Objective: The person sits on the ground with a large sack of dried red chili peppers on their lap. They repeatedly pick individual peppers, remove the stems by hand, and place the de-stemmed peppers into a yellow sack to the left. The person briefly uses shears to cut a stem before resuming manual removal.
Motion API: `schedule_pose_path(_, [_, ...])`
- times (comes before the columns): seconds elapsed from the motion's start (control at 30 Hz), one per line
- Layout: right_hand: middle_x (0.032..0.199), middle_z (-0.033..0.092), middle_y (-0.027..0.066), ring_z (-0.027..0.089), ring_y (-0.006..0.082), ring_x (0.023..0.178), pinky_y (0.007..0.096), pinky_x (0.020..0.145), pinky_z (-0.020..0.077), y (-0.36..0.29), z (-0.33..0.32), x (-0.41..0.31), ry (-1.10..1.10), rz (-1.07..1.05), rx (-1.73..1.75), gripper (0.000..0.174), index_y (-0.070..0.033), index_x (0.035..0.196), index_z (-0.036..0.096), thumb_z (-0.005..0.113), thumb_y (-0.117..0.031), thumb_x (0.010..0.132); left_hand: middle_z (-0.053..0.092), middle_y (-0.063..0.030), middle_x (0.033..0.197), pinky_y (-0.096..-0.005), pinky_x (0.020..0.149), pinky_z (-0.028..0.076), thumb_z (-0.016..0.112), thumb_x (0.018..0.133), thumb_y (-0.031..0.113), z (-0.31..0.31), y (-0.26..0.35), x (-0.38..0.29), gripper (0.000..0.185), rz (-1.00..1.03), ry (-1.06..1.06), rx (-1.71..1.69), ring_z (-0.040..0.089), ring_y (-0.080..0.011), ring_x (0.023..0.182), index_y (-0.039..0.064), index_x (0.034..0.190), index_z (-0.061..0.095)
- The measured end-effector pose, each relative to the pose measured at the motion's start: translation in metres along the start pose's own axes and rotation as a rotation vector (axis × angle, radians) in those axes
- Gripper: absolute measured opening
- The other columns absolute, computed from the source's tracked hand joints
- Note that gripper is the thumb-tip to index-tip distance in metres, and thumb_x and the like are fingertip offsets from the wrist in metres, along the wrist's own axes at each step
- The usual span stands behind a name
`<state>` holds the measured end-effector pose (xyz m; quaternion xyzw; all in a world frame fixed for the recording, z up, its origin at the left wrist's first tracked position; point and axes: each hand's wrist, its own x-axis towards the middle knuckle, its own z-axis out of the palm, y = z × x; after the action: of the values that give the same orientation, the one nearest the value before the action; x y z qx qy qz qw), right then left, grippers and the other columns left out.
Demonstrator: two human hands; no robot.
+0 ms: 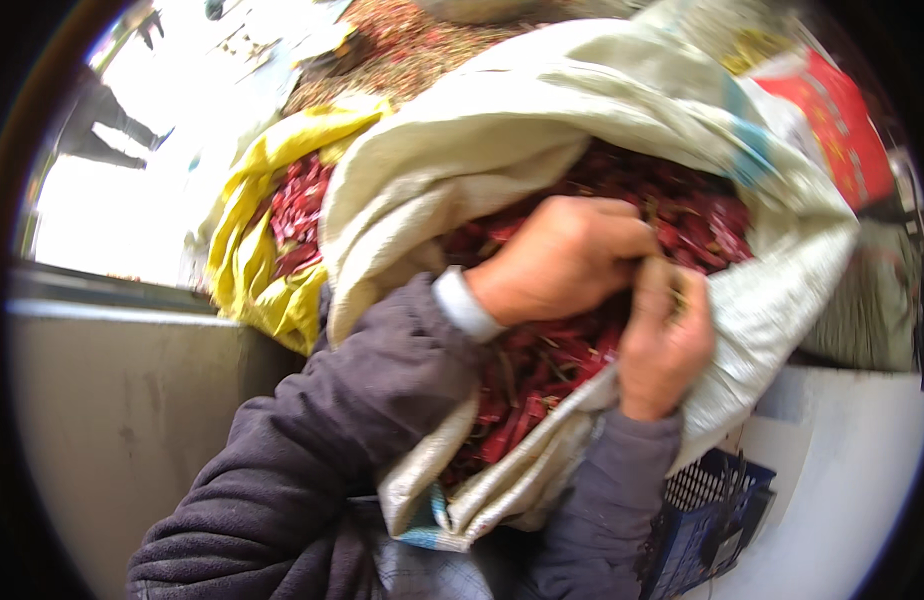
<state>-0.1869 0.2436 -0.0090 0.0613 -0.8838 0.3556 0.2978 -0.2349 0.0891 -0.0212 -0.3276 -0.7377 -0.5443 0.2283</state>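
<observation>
A large white woven sack (777, 300) gapes before me, its rim folded outward, with dried red chili peppers (522, 405) inside. Over the peppers my left hand (574, 259) and my right hand (664, 330) meet at the fingertips. The fingers of both are bent, and a small stem-like bit shows blurred at my right hand's fingers; which hand grips it is unclear. My right wrist lies against the sack's near right rim. My left forearm crosses the sack's left side.
Left of the sack stands a yellow woven bag (241, 247) with more red chilies. Loose chili bits (409, 45) cover the ground beyond. A blue plastic basket (702, 510) is at lower right, a red package (844, 127) at upper right. A person's legs (109, 127) show at far left.
</observation>
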Motion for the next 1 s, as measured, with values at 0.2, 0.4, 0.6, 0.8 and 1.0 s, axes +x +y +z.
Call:
schedule_pose_path(0.2, [0.068,0.050,-0.0040,0.041,0.0046,0.058,0.0231,0.051,0.0311,0.001,0.007,0.004,-0.179,0.328,0.282,0.029,-0.003,0.090,0.062,0.058,-0.026,0.108,0.059,-0.0113,0.076,-0.0441,0.059,0.051,0.078,0.077,0.010,-0.004,-0.018,-0.009,0.016,0.031,0.015,0.000,0.064,-0.0340,0.069,0.005,0.086,0.066])
schedule_pose_path(0.4, [0.066,0.048,-0.0029,0.041,0.0058,0.050,0.0231,0.044,0.0280,0.000,0.003,0.006,-0.179,0.472,0.518,0.026,-0.005,0.097,0.061,0.052,-0.026,0.108,0.062,-0.0132,0.073,-0.0459,0.064,0.053,0.077,0.077,0.011,0.002,-0.020,-0.010,0.016,0.046,0.031,-0.176,0.066,-0.0351,0.073,0.003,0.083,0.065])
schedule_pose_path(0.6, [0.066,0.049,-0.0025,0.042,0.0066,0.052,0.0237,0.047,0.0297,-0.009,0.004,0.011,-0.261,0.401,0.299,0.026,-0.004,0.100,0.062,0.053,-0.027,0.109,0.063,-0.0125,0.075,-0.0453,0.060,0.054,0.074,0.077,0.013,0.002,-0.019,-0.015,0.016,0.009,0.092,-0.007,0.067,-0.0348,0.072,0.004,0.079,0.061])
schedule_pose_path(0.8, [0.063,0.045,-0.0039,0.041,0.0053,0.054,0.0244,0.048,0.0306,-0.027,-0.020,0.025,-0.313,0.142,-0.202,0.035,-0.003,0.091,0.063,0.057,-0.033,0.108,0.061,-0.0117,0.077,-0.0460,0.058,0.053,0.075,0.077,0.016,0.006,-0.018,-0.015,0.019,0.063,0.117,-0.043,0.066,-0.0343,0.070,0.005,0.083,0.060])
schedule_pose_path(1.0, [0.062,0.045,-0.0043,0.037,0.0039,0.050,0.0233,0.045,0.0270,-0.034,-0.023,0.031,-0.387,0.487,0.019,0.041,-0.005,0.090,0.063,0.057,-0.042,0.108,0.062,-0.0115,0.078,-0.0460,0.058,0.053,0.075,0.077,0.013,0.009,-0.016,-0.016,0.017,0.055,0.176,-0.048,0.066,-0.0340,0.069,0.006,0.084,0.060])
